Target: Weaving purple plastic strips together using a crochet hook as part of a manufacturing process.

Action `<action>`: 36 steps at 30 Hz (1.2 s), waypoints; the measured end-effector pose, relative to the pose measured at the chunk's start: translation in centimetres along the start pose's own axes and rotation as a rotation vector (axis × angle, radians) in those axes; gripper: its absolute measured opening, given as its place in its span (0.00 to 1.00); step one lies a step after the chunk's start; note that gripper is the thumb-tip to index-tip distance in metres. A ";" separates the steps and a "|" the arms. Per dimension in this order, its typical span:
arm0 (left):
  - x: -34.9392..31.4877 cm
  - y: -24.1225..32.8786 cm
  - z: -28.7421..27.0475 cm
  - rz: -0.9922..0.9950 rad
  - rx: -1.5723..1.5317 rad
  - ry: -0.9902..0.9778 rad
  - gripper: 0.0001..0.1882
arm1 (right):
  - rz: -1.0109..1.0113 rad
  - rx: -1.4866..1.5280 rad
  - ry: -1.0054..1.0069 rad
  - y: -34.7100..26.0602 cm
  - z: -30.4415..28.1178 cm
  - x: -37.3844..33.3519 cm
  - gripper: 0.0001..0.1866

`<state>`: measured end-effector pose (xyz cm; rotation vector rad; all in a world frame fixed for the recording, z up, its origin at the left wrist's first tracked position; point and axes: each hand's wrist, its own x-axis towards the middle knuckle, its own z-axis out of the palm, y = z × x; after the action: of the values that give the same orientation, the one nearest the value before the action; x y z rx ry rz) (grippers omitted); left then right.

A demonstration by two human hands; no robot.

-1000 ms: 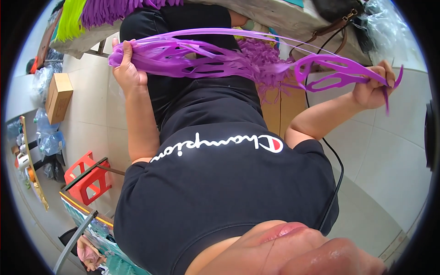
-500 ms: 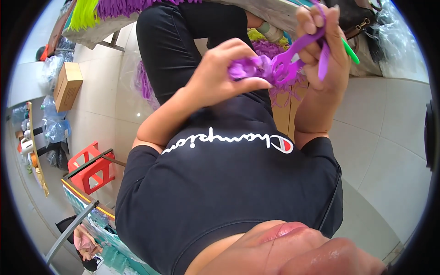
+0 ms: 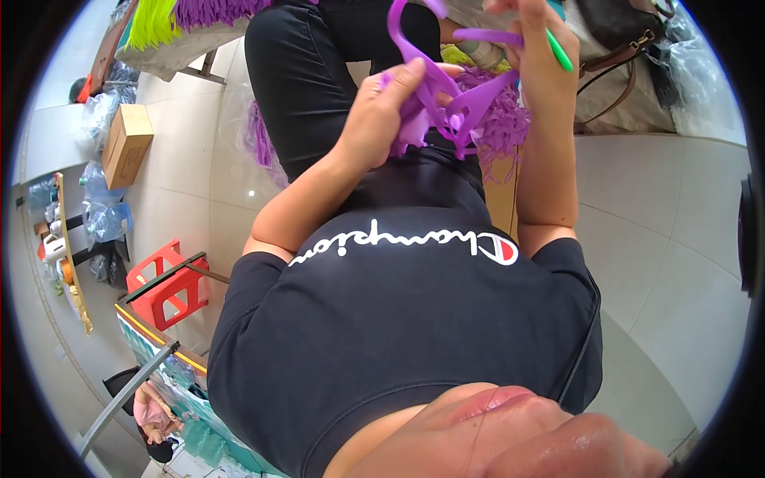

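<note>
My left hand [image 3: 378, 115] is closed round a bunch of purple rubbery pieces [image 3: 410, 131], its thumb pressing on top. From it a purple moulded piece with loops and cut-outs [image 3: 458, 111] spreads out over my lap, and one long strap curves up toward the top edge. To the right, my right hand [image 3: 542, 36] is raised with its fingers bent. A slim green stick-like tool [image 3: 560, 52] juts from this hand; its other end is hidden. A purple strip [image 3: 488, 36] reaches the right fingers, but whether they grip it is unclear.
Purple strands [image 3: 502, 119] are heaped beyond my hands, above a cardboard box [image 3: 502, 203]. Purple and lime strips [image 3: 151, 24] lie on the table at the upper left. A dark bag [image 3: 610, 28] sits upper right. A red stool [image 3: 167, 287] and a seated person [image 3: 155, 410] are left.
The purple looped piece has spread open and swung toward my left hand. My right hand has moved up and left, away from the piece's middle, with the green tool still in it.
</note>
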<state>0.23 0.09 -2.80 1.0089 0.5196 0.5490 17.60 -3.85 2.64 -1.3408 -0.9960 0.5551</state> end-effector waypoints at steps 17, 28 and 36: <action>-0.7 -0.4 -0.5 -0.016 -0.256 0.198 0.11 | 0.156 0.459 -0.258 4.9 -0.2 -6.6 0.38; -0.3 -1.7 -0.6 0.127 0.076 0.115 0.07 | 0.009 0.327 -0.290 5.5 -0.2 -7.0 0.39; -0.7 -0.9 -0.6 0.172 0.148 0.141 0.06 | -0.043 0.287 -0.277 5.3 -0.5 -7.3 0.40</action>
<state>-0.51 -0.35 -3.81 1.1688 0.6087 0.7472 15.43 -9.09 -4.42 -1.0025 -1.1180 0.8339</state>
